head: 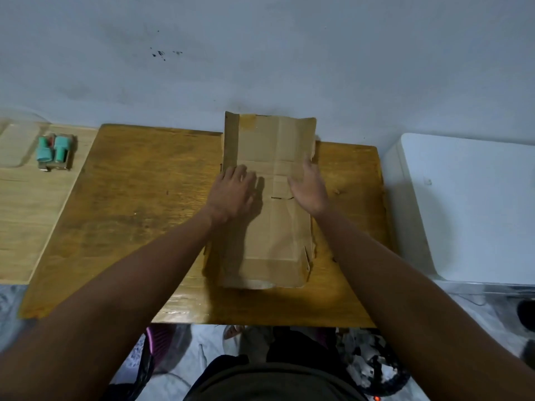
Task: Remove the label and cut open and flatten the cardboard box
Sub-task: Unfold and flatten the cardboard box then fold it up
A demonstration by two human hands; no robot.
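Two hands: both on the cardboard box [269, 198], forearms reaching in from the near edge.
Cardboard box: flattened, lying on the desk [139, 204], long axis running away from the person; far end overhanging the desk's back edge and reaching the wall [260, 53]; near end stopping short of the front edge.
Left hand [233, 192]: palm down on the box's left margin, fingers straight, slightly spread; grip apart, clamped on nothing.
Right hand [308, 189]: laid on the box's right margin, fingertips at the right edge; grip apart, fingers extended, holding nothing.
Box surface: creases crossing near the hands; short dark slit between the two hands; tape patch at the far left corner.
Box edges: right side ragged, with a torn flap near the front right corner.
Open room, left: broad bare desk surface between box and left edge.
Open room, right: narrow bare strip between box and right edge.
Left neighbour: lighter wooden surface [31, 215] just beside the desk, bearing a small packet with teal parts [55, 151].
Right neighbour: white cabinet [469, 204] close beside the desk's right edge.
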